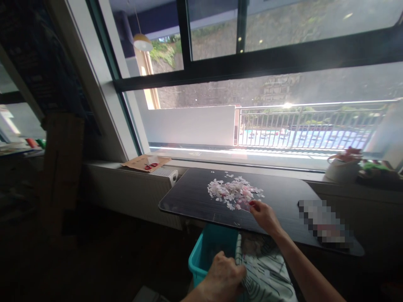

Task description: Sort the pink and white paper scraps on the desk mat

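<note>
Seemingly, plenty is left to handle: paper scraps (231,191) lie heaped on the table (286,191). The left hand (224,272) clutches cloth (267,272) by the bin (195,263); whether the right hand (263,214), at the heap's edge, pinches anything, I cannot tell.

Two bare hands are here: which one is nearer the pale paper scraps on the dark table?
The right hand, at the near edge of the pale paper scraps; the left hand is lower, against the pale, dark-lined cloth.

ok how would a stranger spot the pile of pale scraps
Below the wide window is a dark table. On it, by the right hand, lies the pile: many small white and pink pieces, unlike the single blurred slab further right.
</note>
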Tool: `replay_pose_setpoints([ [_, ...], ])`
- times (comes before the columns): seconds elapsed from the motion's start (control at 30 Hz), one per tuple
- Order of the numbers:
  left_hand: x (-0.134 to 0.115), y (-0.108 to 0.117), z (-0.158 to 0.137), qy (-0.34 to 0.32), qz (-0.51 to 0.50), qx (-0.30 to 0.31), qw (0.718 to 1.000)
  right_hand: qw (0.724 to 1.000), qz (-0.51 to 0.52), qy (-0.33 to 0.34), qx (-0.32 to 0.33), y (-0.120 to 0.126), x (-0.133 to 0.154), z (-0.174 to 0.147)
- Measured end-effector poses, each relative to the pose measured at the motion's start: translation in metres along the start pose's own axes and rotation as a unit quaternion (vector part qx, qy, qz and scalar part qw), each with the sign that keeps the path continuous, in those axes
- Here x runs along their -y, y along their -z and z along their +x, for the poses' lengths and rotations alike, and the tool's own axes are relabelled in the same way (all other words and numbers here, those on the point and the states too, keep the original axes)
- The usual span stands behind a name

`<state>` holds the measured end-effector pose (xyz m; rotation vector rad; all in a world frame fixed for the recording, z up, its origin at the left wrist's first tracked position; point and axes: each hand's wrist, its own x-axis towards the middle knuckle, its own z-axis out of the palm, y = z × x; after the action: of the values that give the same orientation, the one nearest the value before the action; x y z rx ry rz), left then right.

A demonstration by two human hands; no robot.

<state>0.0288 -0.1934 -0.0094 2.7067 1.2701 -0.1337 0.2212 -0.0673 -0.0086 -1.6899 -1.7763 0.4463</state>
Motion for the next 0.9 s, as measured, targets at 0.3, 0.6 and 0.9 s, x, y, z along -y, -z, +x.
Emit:
replay_pose_setpoints([
  [0.3, 0.005, 0.007, 0.006, 0.001, 0.023, 0.069, 0.997, 0.999, -0.051, -0.017, -0.002, 0.015, -0.005, -0.002],
  [0.6, 0.008, 0.001, 0.004, 0.016, 0.009, 0.075, 0.997, 0.996, -0.074, -0.045, -0.015, 0.023, -0.008, -0.001],
  [0.9, 0.002, 0.007, -0.002, 0.030, 0.000, 0.072, 0.997, 0.994, -0.084, -0.065, -0.021, 0.035, -0.021, -0.015],
])
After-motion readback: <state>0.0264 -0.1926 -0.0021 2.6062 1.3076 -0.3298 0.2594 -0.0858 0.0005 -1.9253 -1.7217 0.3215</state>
